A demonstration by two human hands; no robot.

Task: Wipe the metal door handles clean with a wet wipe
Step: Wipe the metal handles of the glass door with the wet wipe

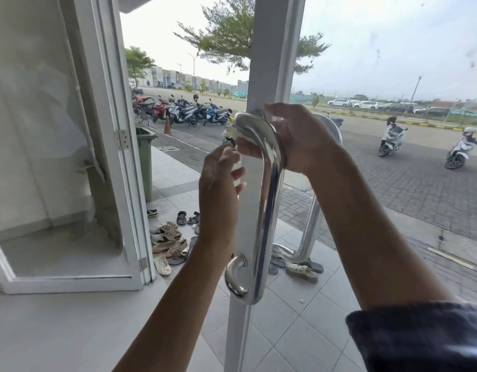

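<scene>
While curled behind the top bend of the near metal handle (261, 189), right-hand fingers (248, 149) pinch a wet wipe (238, 163) against the bar; right hand (293, 138) wrapped round the handle from the glass side. Left fingertips (233, 154), loosely bent and slightly apart, touch the wipe's hanging end just left of the handle; left hand (218, 183) raised beside it. Beyond the handle, white door frame (275, 63), twin outer handle (312, 218), scattered shoes (167, 237) below-left
</scene>
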